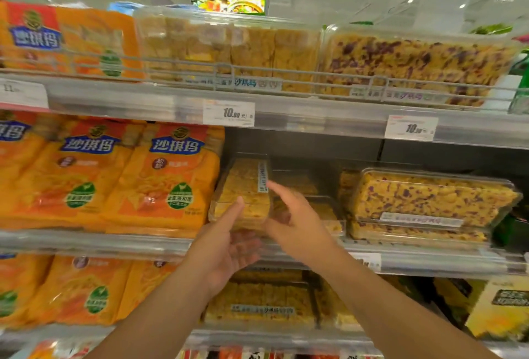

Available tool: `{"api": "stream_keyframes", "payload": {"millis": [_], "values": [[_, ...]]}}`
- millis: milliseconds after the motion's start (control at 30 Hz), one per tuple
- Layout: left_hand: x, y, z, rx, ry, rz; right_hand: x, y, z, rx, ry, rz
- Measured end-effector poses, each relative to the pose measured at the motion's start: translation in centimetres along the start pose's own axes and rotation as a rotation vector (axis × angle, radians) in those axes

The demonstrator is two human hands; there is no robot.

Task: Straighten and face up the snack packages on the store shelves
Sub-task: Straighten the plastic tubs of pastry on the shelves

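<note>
Middle shelf (pixel 429 258), centre bay: one clear plastic tray of yellow snack squares (pixel 242 191) stands on end, turned sideways, its label strip running vertically, wedged just beside the orange bags (pixel 160 181). It is out of line with the flat-lying purple-flecked trays (pixel 429 198) to its right.

Left hand (pixel 229 247): palm up, fingers straight and spread, under the tray's lower front corner; contact appears likely but cannot be confirmed. Right hand (pixel 294 224): fingers extended, forefinger tip at the tray's right edge near the label. Neither grip is closed on anything.

Handling judgement: thin clamshell, light, smooth and probably slippery; walls likely flex and the lid may pop if squeezed. Contents look crumbly. Best taken by the two short ends, palms flat, then laid down label forward.
</note>
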State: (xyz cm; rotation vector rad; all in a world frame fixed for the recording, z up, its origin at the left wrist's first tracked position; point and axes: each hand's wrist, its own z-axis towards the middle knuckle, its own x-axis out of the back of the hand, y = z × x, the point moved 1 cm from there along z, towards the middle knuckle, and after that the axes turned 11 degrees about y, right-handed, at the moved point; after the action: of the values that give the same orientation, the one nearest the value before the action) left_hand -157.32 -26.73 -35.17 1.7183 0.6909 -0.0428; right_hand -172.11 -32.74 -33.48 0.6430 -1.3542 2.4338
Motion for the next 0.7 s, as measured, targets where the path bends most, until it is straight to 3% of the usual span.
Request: {"api": "stream_keyframes", "payload": {"millis": [367, 567, 700], "values": [[-2.2, 0.1, 0.3, -0.140, 0.187, -0.082, -0.1, 1.3, -0.5, 0.135, -0.168, -0.013], [-1.4, 2.5, 0.7, -0.320, 0.287, 0.089, 3.3, 2.0, 0.3, 0.090, -0.336, 0.154], [0.5, 4.7, 1.5, -0.452, 0.314, 0.232, 6.1, 2.6, 3.6, -0.018, -0.265, 0.101]]}}
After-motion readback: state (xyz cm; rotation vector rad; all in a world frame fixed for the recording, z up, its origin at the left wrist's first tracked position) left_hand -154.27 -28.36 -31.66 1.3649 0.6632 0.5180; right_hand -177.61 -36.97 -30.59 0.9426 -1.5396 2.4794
